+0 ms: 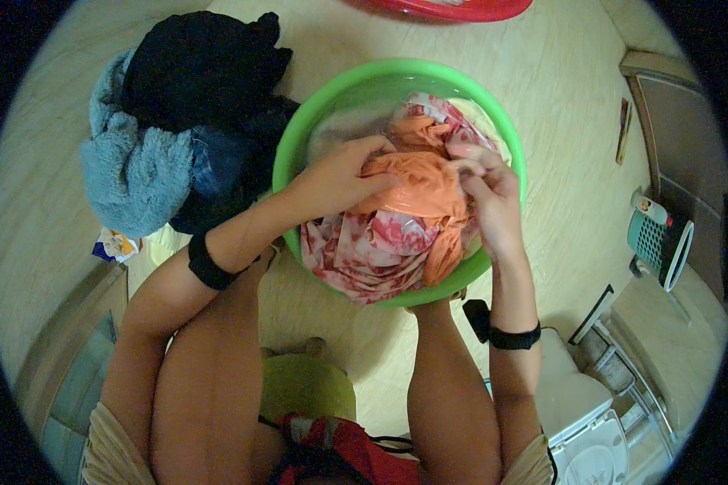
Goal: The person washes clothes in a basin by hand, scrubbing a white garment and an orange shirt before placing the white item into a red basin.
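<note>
A green plastic basin with water in it stands on the floor between my lower legs. Wet orange cloth lies on top of the laundry, its left edge gripped between the thumb and fingers of my left hand. My right hand is curled at the cloth's right edge, its fingers slightly blurred and pinched on it. Under and in front of the orange cloth is pink-and-white patterned fabric, part of it over the basin's near rim. More patterned fabric and a pale yellow piece lie at the basin's far right.
Left of the basin is a pile of black clothing, a blue fluffy textile and denim. A red basin stands beyond. A teal perforated basket is at right, a white toilet at lower right, a green stool below me.
</note>
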Demonstrator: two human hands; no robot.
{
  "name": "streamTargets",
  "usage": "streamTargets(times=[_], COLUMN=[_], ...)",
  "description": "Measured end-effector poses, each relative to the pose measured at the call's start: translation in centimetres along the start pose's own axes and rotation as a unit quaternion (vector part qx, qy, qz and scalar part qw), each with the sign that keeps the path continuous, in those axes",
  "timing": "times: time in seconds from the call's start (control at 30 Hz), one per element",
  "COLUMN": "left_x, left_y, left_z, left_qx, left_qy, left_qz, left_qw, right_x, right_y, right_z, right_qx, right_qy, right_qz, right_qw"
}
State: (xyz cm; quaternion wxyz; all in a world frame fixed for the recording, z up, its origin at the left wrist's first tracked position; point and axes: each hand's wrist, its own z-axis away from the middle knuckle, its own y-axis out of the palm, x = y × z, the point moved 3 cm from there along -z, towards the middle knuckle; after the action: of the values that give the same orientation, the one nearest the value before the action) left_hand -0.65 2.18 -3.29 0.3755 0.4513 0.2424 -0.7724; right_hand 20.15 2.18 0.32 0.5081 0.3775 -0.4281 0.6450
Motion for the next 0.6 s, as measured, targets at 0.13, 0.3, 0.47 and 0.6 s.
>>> streamTargets(times=[0.13, 0.3, 0.47, 0.6], left_x=[1.9, 2.3, 4.0, 4.0], left_y=[0.7, 1.7, 1.7, 0.2], left_z=[0.1, -0.1, -1.6, -2.0], left_qx=[-0.079, -0.106, -0.102, -0.097], left_qy=[0.056, 0.044, 0.036, 0.013], left_qz=[-0.261, -0.42, -0.456, -0.395], left_qw=[0.96, 0.9, 0.884, 0.914], right_x=[0.9, -3.3, -5.0, -3.2], right_y=[5.0, 8.5, 9.0, 7.4], right_z=[0.3, 1.3, 0.0, -1.2], right_qx=[0.101, 0.053, 0.049, 0.104], right_qy=[-0.07, -0.152, -0.165, -0.18], right_qz=[0.39, 0.56, 0.581, 0.553], right_qw=[0.913, 0.812, 0.796, 0.807])
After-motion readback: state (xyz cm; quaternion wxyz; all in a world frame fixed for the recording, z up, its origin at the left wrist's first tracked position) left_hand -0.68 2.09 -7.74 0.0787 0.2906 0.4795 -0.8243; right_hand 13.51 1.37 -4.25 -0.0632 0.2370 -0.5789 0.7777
